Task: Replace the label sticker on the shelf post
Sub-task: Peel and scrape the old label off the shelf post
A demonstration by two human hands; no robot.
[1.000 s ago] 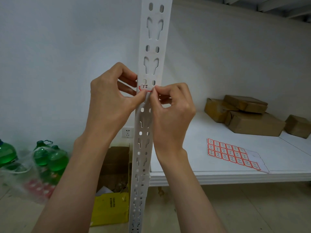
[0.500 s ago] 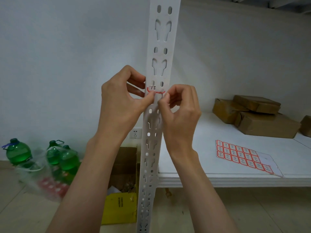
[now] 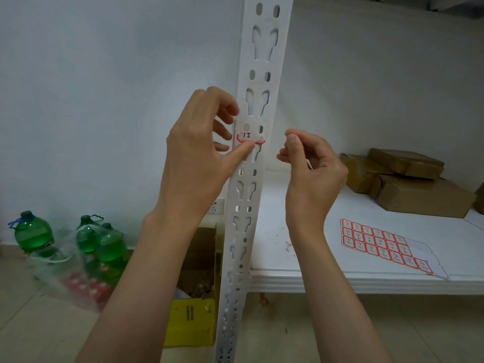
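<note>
we are pressing our left hand (image 3: 193, 155) thumb against the lower edge of the label sticker (image 3: 250, 138) on the white slotted shelf post (image 3: 252, 179), its other fingers loosely curled beside the post. our right hand (image 3: 311, 163) is hovering just beside the post, fingertips pinched together; we cannot tell whether they are holding a peeled scrap. the sticker is looking torn at its right corner, so we are judging it thin, light and easily ripped, best lifted slowly from a loose corner. the sticker sheet (image 3: 379, 242) is lying on the shelf (image 3: 327, 273).
</note>
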